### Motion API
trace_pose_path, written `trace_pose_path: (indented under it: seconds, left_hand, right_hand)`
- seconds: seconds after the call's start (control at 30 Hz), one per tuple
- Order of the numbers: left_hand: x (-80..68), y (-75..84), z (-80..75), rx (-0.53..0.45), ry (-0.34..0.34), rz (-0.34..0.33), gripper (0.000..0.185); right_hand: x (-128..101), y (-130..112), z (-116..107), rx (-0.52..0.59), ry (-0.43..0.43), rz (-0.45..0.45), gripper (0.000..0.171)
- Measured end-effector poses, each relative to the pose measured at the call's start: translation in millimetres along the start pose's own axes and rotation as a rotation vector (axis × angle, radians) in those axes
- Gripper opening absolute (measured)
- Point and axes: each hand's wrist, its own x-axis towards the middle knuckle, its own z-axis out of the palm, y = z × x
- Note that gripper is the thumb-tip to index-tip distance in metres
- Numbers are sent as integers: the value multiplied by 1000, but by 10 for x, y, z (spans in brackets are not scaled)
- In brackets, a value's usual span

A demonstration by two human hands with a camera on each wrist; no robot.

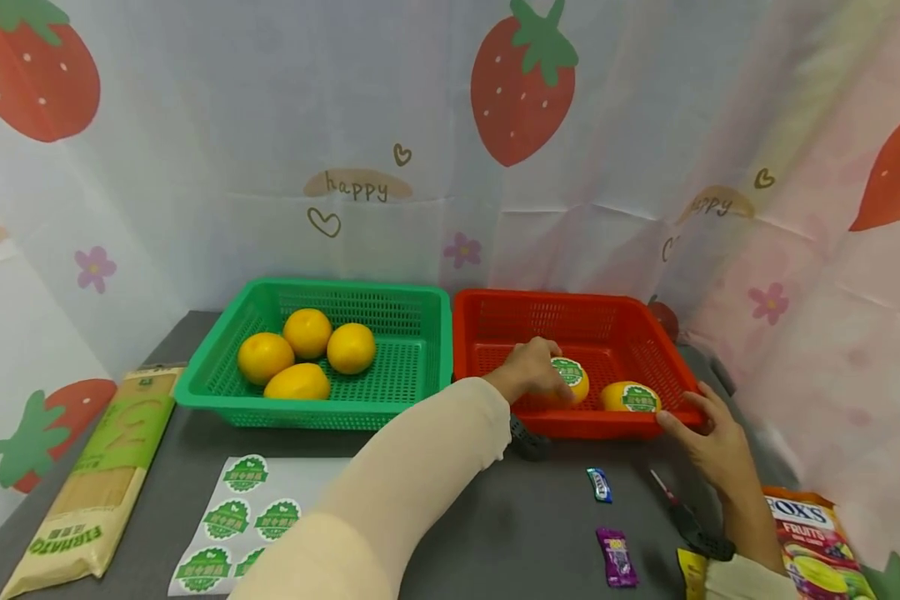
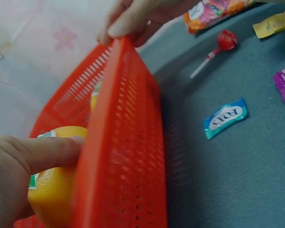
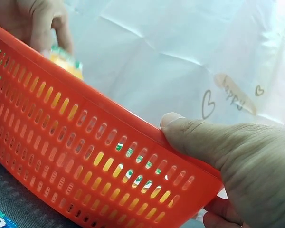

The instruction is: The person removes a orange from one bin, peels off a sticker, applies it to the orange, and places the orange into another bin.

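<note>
Left sleeve [image 1: 412,479]: plain cream cloth, long and loosely cut — ends in a slightly ruffled cuff [image 1: 499,425] just behind the left hand [image 1: 534,371]. Dark rounded fitting [image 1: 528,440]: beside the left wrist, on the near side of the grip. Right sleeve [image 1: 746,581]: also cream, ending farther behind its grip — bare forearm [image 1: 746,508] leads to the right hand [image 1: 708,433]. Black fitting [image 1: 692,529]: behind the right grip. Both hands: bare.

An orange [image 1: 579,390], yellow-skinned with a round green-and-white sticker, is near the front wall of a red basket [image 1: 570,427]; whether it touches the bottom is hard to tell. The slotted basket stands upright.
</note>
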Motion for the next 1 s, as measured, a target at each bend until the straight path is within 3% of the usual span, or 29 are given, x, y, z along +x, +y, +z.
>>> trace_pose_path:
  seconds: [0.27, 0.5, 0.83, 1.0]
  left_hand:
    - [69, -33, 187, 134, -74, 27, 60]
    - [131, -27, 240, 165, -130, 41, 58]
    - [119, -63, 146, 95, -157, 62, 60]
    - [80, -34, 18, 62, -157, 127, 62]
  right_hand:
    - [-2, -5, 3, 2, 11, -11, 75]
    - [8, -2, 5, 15, 8, 2, 74]
    - [17, -5, 18, 24, 5, 3, 75]
    - [18, 10, 4, 2, 8, -9, 73]
